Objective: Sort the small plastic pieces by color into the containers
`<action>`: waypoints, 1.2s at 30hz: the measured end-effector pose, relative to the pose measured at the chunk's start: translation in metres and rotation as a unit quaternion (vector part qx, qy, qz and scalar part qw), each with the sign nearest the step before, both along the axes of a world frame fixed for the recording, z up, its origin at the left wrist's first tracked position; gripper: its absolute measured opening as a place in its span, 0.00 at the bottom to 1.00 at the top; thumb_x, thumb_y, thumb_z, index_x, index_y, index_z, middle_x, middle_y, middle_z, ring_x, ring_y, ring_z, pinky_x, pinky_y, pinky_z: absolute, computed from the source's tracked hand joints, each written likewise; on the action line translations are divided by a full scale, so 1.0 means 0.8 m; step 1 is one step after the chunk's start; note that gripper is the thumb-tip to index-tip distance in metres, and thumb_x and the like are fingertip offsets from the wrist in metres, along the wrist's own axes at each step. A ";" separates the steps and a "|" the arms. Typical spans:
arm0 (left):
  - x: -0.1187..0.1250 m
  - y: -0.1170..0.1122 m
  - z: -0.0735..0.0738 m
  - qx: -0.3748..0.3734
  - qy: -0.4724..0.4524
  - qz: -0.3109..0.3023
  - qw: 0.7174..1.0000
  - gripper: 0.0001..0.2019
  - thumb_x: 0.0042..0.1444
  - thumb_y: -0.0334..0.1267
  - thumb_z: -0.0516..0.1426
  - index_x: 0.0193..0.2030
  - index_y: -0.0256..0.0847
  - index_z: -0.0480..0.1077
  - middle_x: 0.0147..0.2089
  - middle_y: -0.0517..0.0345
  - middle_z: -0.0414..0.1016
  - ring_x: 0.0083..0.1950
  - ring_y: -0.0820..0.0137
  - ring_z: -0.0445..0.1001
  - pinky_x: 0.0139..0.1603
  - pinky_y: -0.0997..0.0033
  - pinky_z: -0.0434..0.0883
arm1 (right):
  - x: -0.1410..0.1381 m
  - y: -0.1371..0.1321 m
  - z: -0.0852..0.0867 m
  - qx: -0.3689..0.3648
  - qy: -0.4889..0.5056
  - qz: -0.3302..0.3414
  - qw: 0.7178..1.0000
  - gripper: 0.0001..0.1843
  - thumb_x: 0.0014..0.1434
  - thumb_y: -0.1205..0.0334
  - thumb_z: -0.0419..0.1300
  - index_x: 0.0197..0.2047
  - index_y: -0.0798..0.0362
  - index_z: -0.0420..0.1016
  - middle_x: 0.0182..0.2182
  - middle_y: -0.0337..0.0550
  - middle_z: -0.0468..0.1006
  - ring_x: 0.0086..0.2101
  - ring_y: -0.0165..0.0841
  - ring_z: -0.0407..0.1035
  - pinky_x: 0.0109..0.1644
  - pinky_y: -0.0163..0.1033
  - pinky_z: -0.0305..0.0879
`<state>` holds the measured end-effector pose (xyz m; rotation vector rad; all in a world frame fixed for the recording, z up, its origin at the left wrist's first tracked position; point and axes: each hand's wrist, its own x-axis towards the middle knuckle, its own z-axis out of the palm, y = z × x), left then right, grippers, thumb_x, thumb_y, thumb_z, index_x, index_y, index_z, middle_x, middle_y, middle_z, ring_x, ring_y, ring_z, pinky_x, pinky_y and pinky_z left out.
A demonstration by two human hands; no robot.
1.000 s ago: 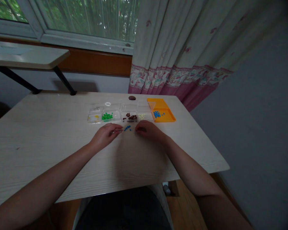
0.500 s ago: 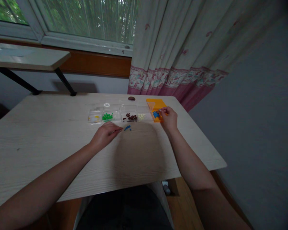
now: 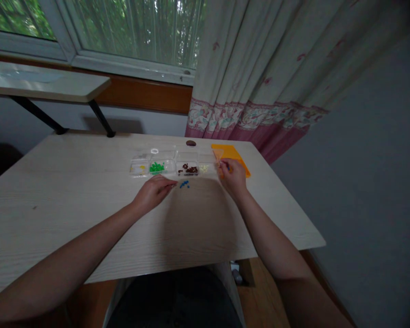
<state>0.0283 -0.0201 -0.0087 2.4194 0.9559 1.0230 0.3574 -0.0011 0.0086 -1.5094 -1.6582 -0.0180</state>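
Observation:
My left hand (image 3: 153,193) rests low over the table with thumb and fingertips pinched together; what is between them is too small to make out. Just right of its fingertips, a short row of small blue pieces (image 3: 184,184) lies on the table; whether they are joined I cannot tell. My right hand (image 3: 233,176) is at the orange open box (image 3: 239,159), covering much of its near part. Its fingers are closed in a pinch, and a bit of blue shows by them, held or lying behind. What the pinch holds is unclear.
Clear lidded boxes stand in a row: one with yellow bits (image 3: 141,169), one with green pieces (image 3: 157,167), one with dark brown pieces (image 3: 191,170), one with pale yellow pieces (image 3: 203,168). Behind them is a cable hole (image 3: 191,143). A raised shelf (image 3: 48,84) stands left.
My right hand has moved left and slightly down across the orange box, hiding the blue pieces inside. My left hand keeps its pinch beside the blue row. The view has shifted slightly.

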 end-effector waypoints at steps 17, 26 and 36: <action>0.012 -0.007 -0.003 -0.114 -0.031 -0.016 0.993 0.18 0.64 0.39 0.55 0.59 0.43 0.72 0.48 0.52 0.80 0.45 0.66 0.78 0.46 0.67 0.75 | -0.113 -0.045 -0.011 0.004 -0.230 0.263 0.937 0.10 0.66 0.56 0.58 0.45 0.44 0.80 0.34 0.42 0.82 0.39 0.36 0.70 0.51 0.44 0.58; 0.010 -0.008 -0.006 -0.145 -0.037 -0.036 0.988 0.18 0.65 0.40 0.53 0.60 0.42 0.70 0.46 0.53 0.80 0.44 0.67 0.78 0.47 0.67 0.74 | -0.113 -0.042 -0.019 0.080 -0.237 0.274 0.929 0.07 0.65 0.61 0.60 0.39 0.46 0.81 0.32 0.38 0.82 0.37 0.33 0.69 0.52 0.43 0.57; 0.009 -0.007 0.008 0.014 0.056 -0.010 0.998 0.15 0.65 0.36 0.53 0.55 0.41 0.73 0.47 0.47 0.74 0.51 0.60 0.69 0.54 0.55 0.67 | -0.030 -0.009 0.004 0.024 -0.139 0.045 0.989 0.13 0.67 0.56 0.56 0.40 0.49 0.82 0.36 0.44 0.83 0.40 0.38 0.71 0.48 0.44 0.58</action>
